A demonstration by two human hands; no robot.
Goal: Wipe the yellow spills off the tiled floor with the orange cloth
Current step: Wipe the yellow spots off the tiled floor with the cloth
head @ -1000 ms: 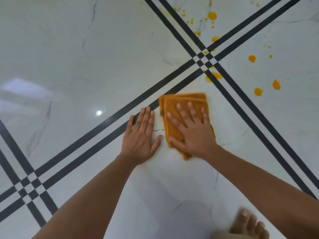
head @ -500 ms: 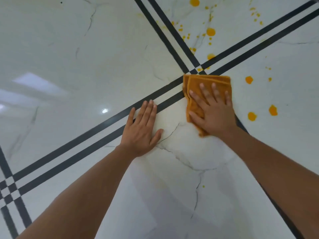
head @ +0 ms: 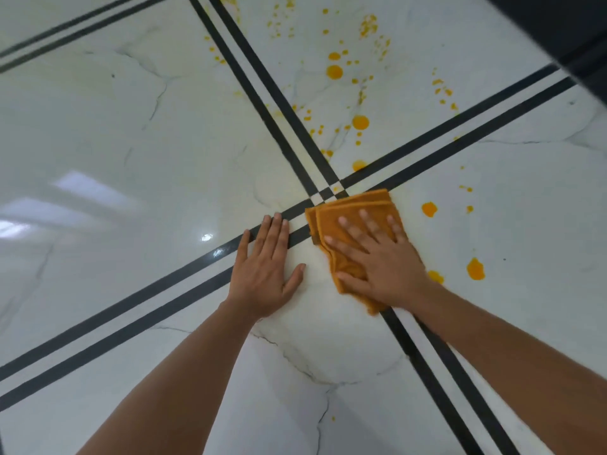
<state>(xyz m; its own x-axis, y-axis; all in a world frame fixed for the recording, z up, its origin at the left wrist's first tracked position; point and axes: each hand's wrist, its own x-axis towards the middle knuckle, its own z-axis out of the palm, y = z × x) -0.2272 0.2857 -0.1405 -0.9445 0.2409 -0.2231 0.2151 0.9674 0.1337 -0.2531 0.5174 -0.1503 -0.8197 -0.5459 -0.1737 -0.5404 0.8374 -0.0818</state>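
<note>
The folded orange cloth (head: pixel 356 203) lies on the white tiled floor (head: pixel 164 152), just below the crossing of the black stripes. My right hand (head: pixel 382 261) presses flat on it with the fingers spread. My left hand (head: pixel 266 274) rests flat on the floor to the cloth's left, fingertips on the black stripes, holding nothing. Yellow spills remain: several drops beyond the crossing, such as a large drop (head: pixel 334 72) and another (head: pixel 360 122). Right of the cloth are a blot (head: pixel 429 209), a bigger blot (head: pixel 475 269) and one at my right wrist (head: pixel 436 276).
Double black stripes (head: pixel 141 307) cross the glossy marble-patterned tiles. A dark object or wall (head: pixel 574 31) fills the top right corner. A tiny yellow speck (head: pixel 333 418) lies near me between my arms.
My right hand has pushed the cloth away from me and to the right, up to the stripe crossing. The two drops by the crossing no longer show. My left hand stays flat beside it.
</note>
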